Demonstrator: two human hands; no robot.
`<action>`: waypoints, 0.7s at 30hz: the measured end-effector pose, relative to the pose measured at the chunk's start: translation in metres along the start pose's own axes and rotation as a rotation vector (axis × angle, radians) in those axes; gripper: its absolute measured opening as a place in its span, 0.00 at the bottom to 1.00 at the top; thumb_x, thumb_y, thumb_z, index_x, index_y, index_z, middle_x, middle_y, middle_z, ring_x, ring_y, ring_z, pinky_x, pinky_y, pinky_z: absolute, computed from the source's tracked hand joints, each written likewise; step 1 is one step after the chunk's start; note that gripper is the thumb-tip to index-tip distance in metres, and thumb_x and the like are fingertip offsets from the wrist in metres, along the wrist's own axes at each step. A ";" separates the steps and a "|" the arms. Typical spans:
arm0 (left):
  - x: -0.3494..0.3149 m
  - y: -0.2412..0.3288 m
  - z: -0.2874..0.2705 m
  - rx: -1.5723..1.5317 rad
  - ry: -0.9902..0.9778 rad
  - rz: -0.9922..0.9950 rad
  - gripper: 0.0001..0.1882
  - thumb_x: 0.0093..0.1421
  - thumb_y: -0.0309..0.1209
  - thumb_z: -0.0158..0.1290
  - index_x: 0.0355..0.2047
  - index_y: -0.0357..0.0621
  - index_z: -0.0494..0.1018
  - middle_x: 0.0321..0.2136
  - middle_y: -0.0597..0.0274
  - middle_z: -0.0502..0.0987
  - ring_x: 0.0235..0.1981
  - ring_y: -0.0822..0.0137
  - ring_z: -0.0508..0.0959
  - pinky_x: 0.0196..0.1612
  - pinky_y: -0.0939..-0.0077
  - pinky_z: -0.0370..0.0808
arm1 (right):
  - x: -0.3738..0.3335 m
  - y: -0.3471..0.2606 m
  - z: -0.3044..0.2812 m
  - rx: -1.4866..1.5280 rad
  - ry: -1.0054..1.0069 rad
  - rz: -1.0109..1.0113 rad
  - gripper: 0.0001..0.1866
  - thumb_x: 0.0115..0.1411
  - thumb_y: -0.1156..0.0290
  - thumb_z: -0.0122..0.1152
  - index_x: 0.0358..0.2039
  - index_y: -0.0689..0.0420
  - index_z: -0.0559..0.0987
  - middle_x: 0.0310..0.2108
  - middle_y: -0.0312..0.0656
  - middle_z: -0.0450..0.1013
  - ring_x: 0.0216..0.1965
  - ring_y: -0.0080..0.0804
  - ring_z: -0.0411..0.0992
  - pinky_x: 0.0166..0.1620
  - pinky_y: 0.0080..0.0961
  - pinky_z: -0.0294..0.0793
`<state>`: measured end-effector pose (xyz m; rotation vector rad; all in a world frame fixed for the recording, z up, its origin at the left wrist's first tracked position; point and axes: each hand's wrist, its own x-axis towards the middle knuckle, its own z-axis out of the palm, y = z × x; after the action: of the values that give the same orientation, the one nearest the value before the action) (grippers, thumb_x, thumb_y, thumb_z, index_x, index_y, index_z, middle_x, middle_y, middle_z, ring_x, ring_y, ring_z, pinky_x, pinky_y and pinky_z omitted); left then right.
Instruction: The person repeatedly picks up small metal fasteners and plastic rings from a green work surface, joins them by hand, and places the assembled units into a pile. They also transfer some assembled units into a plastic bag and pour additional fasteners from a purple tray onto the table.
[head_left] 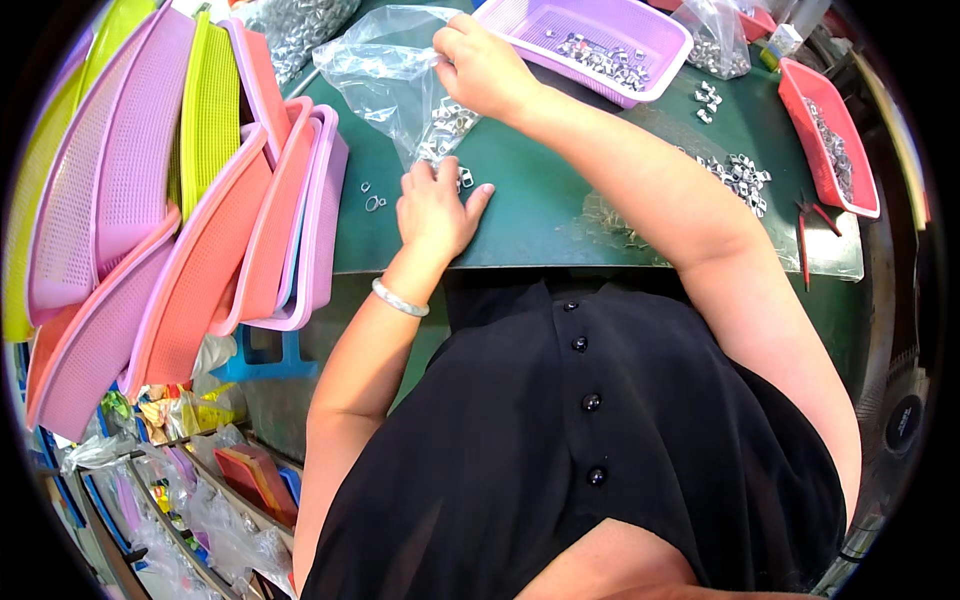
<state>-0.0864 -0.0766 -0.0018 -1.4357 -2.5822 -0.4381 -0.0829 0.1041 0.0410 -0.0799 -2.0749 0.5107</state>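
My right hand is closed on the edge of a clear plastic bag, lifting its upper side over the green table. Small silvery metal pieces sit in the lower part of the bag. My left hand rests on the table at the bag's lower end, thumb spread from the fingers. Its fingertips touch or nearly touch a few pieces there. Two ring-like metal pieces lie to the left of that hand.
A purple basket with metal pieces stands beyond my right arm. Loose pieces, red-handled pliers and a red basket are on the right. Stacked coloured baskets crowd the left edge. More bagged pieces lie at the back.
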 end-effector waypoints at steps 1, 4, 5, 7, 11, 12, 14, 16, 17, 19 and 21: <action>0.003 0.004 0.004 0.009 0.017 0.032 0.23 0.51 0.46 0.55 0.38 0.42 0.68 0.33 0.50 0.68 0.38 0.50 0.71 0.34 0.59 0.71 | -0.001 0.000 -0.001 0.000 0.007 0.003 0.05 0.49 0.76 0.56 0.28 0.60 0.71 0.31 0.45 0.66 0.31 0.47 0.69 0.33 0.36 0.70; 0.014 0.006 0.012 -0.048 -0.042 0.048 0.18 0.52 0.44 0.53 0.34 0.43 0.68 0.30 0.51 0.68 0.33 0.50 0.73 0.30 0.59 0.72 | -0.003 0.000 -0.003 -0.021 -0.016 -0.003 0.06 0.49 0.76 0.56 0.28 0.60 0.71 0.31 0.45 0.66 0.30 0.47 0.69 0.33 0.36 0.70; 0.017 0.003 0.016 -0.054 -0.009 0.105 0.15 0.54 0.41 0.52 0.31 0.42 0.68 0.28 0.50 0.70 0.30 0.51 0.74 0.30 0.58 0.73 | -0.003 0.000 -0.003 -0.017 0.009 -0.026 0.06 0.49 0.75 0.56 0.29 0.60 0.71 0.31 0.45 0.66 0.30 0.47 0.69 0.33 0.36 0.70; 0.024 -0.001 0.022 -0.033 -0.029 0.138 0.14 0.54 0.40 0.51 0.30 0.40 0.67 0.27 0.49 0.71 0.29 0.51 0.75 0.30 0.57 0.73 | -0.006 0.002 -0.005 -0.016 -0.005 -0.010 0.06 0.49 0.75 0.56 0.29 0.60 0.71 0.31 0.45 0.66 0.30 0.47 0.69 0.33 0.36 0.70; 0.031 0.002 0.021 0.041 -0.111 0.130 0.12 0.54 0.36 0.49 0.30 0.38 0.65 0.27 0.46 0.71 0.27 0.49 0.76 0.30 0.57 0.74 | -0.009 0.007 -0.006 -0.026 -0.001 -0.017 0.06 0.49 0.75 0.56 0.29 0.60 0.71 0.31 0.45 0.65 0.31 0.47 0.69 0.34 0.36 0.70; 0.032 0.002 0.020 0.075 -0.134 0.132 0.12 0.54 0.35 0.49 0.30 0.38 0.65 0.27 0.46 0.71 0.27 0.49 0.76 0.30 0.57 0.74 | -0.008 0.007 -0.006 -0.019 -0.008 -0.018 0.06 0.49 0.75 0.56 0.29 0.60 0.71 0.31 0.45 0.65 0.31 0.47 0.69 0.34 0.36 0.70; 0.031 0.002 0.021 0.139 -0.184 0.141 0.12 0.55 0.35 0.48 0.31 0.37 0.64 0.27 0.46 0.71 0.27 0.49 0.76 0.30 0.57 0.74 | -0.009 0.006 -0.008 -0.011 -0.023 -0.016 0.06 0.49 0.75 0.56 0.29 0.60 0.71 0.31 0.46 0.65 0.31 0.47 0.68 0.34 0.36 0.70; 0.033 0.002 0.021 0.165 -0.222 0.158 0.12 0.55 0.35 0.47 0.31 0.37 0.64 0.28 0.45 0.72 0.28 0.48 0.76 0.31 0.57 0.74 | -0.008 0.008 -0.008 -0.013 -0.014 -0.022 0.06 0.49 0.75 0.56 0.29 0.60 0.71 0.31 0.46 0.65 0.31 0.47 0.68 0.34 0.36 0.70; 0.035 0.002 0.022 0.178 -0.241 0.166 0.12 0.56 0.35 0.46 0.32 0.38 0.64 0.28 0.45 0.72 0.28 0.48 0.76 0.31 0.57 0.75 | -0.008 0.009 -0.008 -0.013 -0.009 -0.025 0.06 0.49 0.75 0.56 0.29 0.60 0.71 0.31 0.46 0.65 0.31 0.47 0.68 0.34 0.36 0.70; 0.037 0.000 0.022 0.145 -0.235 0.171 0.12 0.56 0.36 0.46 0.32 0.38 0.64 0.29 0.45 0.72 0.29 0.48 0.76 0.31 0.57 0.75 | -0.008 0.010 -0.008 -0.027 -0.015 -0.026 0.06 0.49 0.75 0.56 0.29 0.60 0.71 0.31 0.46 0.66 0.31 0.47 0.69 0.34 0.36 0.70; 0.038 -0.004 0.025 0.115 -0.217 0.179 0.12 0.57 0.36 0.46 0.32 0.38 0.64 0.29 0.45 0.72 0.29 0.47 0.76 0.31 0.57 0.74 | -0.008 0.011 -0.007 -0.028 -0.015 -0.026 0.06 0.50 0.76 0.56 0.29 0.60 0.71 0.31 0.46 0.65 0.31 0.47 0.69 0.34 0.36 0.70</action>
<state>-0.1091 -0.0401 -0.0155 -1.7396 -2.5564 -0.1128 -0.0743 0.1144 0.0337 -0.0655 -2.0958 0.4678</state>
